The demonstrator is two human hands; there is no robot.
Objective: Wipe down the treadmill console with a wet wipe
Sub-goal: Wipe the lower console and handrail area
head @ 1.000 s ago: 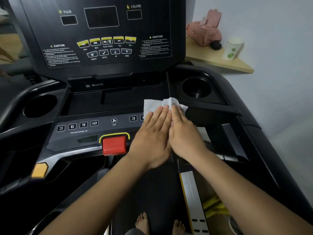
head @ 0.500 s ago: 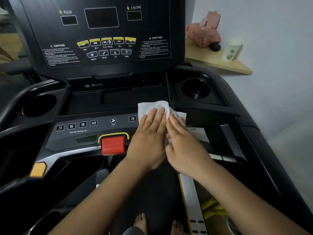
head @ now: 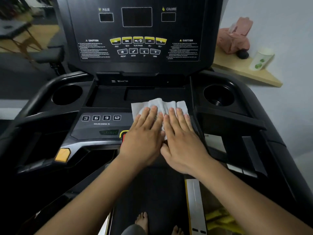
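Both hands have slid left along the button strip since half a second ago, taking the cloth with them: the fan key is now covered, and the red stop key [head: 123, 137] shows only as a sliver at the left hand's nine o'clock edge. The cloth is also spread wider and flatter than it was.

Nearest to the person, bare feet [head: 142, 221] stand on the dark belt [head: 152, 192] at six o'clock. Both forearms reach up from there. The left hand [head: 144, 138] and right hand [head: 181, 143] lie side by side, palms down and fingers straight. They press flat and clutch nothing. Under their fingertips the wet wipe [head: 157, 104] rests on the treadmill console [head: 101, 129], its far edge poking out at twelve o'clock from the knuckles, lapping onto the lip of the centre tray.

At nine o'clock from the hands sit the incline keys [head: 101, 118], marked 3, 6, 9, 12. An orange button [head: 63, 155] is lower, near eight o'clock. Cup holders flank the tray, the left cup holder [head: 67, 94] at ten o'clock and the right cup holder [head: 218, 94] at two.

Farther back the dark display panel [head: 137, 16] stands upright at twelve o'clock. At two o'clock, a wooden shelf [head: 245, 73] carries a pink packet [head: 235, 39] and a green-printed paper cup [head: 260, 60]
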